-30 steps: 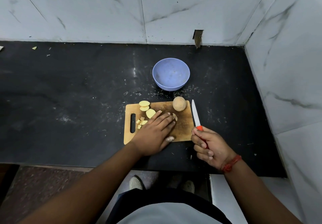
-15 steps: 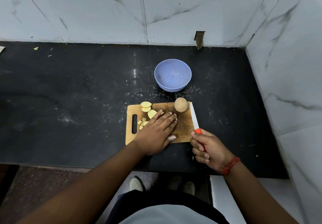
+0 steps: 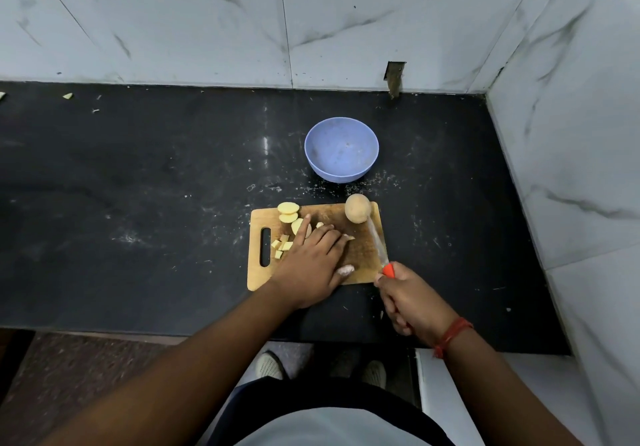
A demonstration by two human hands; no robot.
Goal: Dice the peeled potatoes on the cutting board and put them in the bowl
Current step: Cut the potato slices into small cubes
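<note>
Knife [image 3: 376, 241] has swung in from the counter: blade now lies over the right side of the cutting board [image 3: 360, 258], tip touching or just beside the whole potato [image 3: 356, 208] at the board's far right corner.

Risk, my read: that potato is round and unsupported, so a nudge from the blade could roll it off toward the blue bowl [image 3: 341, 149]. Left fingers sit near the cutting line.

Left hand [image 3: 311, 263] lies flat, fingers extended, pressing potato pieces; index finger rests on a slice [image 3: 297, 226]. Right hand [image 3: 412, 301] clenches the orange handle.

Other slices [image 3: 288, 208] and small dice [image 3: 282, 247] sit on the board's left half. Bowl shows no potato.
</note>
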